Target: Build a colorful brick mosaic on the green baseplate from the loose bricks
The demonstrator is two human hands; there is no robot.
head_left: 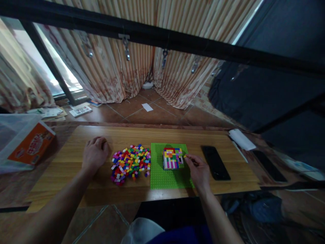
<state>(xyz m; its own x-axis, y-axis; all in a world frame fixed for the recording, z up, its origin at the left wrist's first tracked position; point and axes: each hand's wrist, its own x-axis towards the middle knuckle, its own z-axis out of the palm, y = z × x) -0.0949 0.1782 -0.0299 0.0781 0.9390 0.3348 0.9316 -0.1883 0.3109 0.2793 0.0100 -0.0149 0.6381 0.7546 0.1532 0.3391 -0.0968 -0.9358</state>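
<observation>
A green baseplate lies on the wooden table. On it stands a small block of many-coloured bricks. My right hand rests on the plate's right side, its fingers pinched on a small yellow brick at the block's right edge. A pile of loose coloured bricks lies left of the plate. My left hand rests on the table left of the pile, fingers curled into a loose fist with nothing seen in it.
A black phone lies right of the plate. White paper and a pen sit at the table's far right corner. An orange box in a clear bag is at the left. Tiled floor and curtains lie beyond.
</observation>
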